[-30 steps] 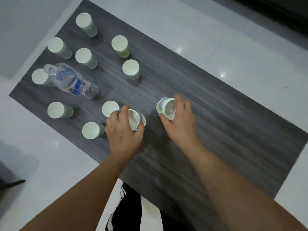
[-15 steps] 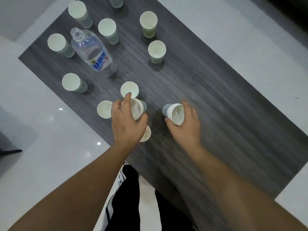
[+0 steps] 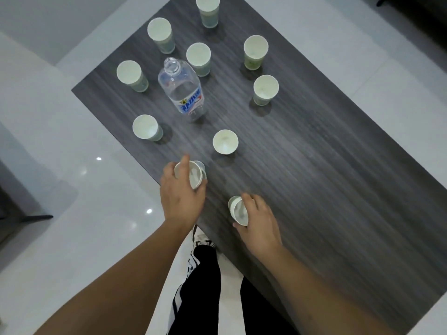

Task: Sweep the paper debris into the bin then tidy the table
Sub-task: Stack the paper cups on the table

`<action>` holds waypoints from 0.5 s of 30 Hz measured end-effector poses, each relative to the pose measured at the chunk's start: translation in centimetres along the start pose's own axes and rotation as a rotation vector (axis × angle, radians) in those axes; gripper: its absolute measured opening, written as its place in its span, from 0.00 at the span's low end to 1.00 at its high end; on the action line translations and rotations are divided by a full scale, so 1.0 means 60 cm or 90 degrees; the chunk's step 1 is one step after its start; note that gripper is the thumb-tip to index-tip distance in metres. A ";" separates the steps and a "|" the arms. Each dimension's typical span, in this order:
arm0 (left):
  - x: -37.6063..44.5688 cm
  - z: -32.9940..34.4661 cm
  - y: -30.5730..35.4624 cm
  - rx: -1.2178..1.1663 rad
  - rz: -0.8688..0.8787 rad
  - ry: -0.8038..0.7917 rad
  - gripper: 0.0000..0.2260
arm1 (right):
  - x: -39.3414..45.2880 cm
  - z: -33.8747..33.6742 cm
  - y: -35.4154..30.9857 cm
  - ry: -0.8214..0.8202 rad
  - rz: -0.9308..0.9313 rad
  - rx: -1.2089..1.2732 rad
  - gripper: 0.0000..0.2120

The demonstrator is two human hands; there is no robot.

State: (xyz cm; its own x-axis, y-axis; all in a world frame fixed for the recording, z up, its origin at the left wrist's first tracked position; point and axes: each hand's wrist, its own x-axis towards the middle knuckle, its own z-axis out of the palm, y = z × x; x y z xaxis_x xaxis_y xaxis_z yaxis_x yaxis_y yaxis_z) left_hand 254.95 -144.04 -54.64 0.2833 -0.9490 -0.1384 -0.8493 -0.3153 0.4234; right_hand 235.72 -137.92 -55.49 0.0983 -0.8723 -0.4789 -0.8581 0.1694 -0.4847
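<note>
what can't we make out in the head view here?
- Cups in left hand: count unclear, nested and blurred, fingers cover them.
- Cups in right hand: same, palm hides them.
- Bin: not in frame.
- Top cup: rim cut by the edge.
- Bottle label: too small.

Dark grey wood-grain table [image 3: 326, 165] set diagonally on a glossy white tile floor [image 3: 72, 226]. Small bright light glints on the tiles left of the table. Grout lines visible upper right. Dark furniture edge at far left [image 3: 26, 217] and top right corner.
</note>
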 end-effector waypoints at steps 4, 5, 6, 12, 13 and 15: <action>0.021 0.011 -0.026 -0.033 0.027 -0.047 0.35 | 0.019 0.002 -0.032 0.090 0.053 0.054 0.34; 0.030 0.010 -0.027 -0.042 0.027 -0.060 0.35 | 0.024 -0.003 -0.046 0.155 0.057 0.088 0.34; 0.040 0.007 -0.027 -0.055 0.028 -0.073 0.35 | 0.030 -0.011 -0.063 0.221 0.061 0.131 0.34; 0.071 -0.002 -0.049 -0.063 0.045 -0.143 0.35 | 0.122 -0.067 -0.160 0.421 0.073 0.204 0.37; 0.070 0.001 -0.053 -0.056 0.054 -0.165 0.35 | 0.140 -0.073 -0.165 0.408 0.074 0.168 0.37; 0.067 0.011 -0.058 -0.078 0.065 -0.209 0.33 | 0.168 -0.074 -0.162 0.330 0.065 0.051 0.37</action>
State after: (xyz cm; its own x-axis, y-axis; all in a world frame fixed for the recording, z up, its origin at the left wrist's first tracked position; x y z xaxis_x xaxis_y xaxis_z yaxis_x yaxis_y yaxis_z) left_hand 258.76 -146.78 -57.26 0.0242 -0.9320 -0.3617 -0.8008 -0.2347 0.5511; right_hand 242.80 -150.38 -52.32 -0.2634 -0.9582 -0.1117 -0.8072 0.2824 -0.5184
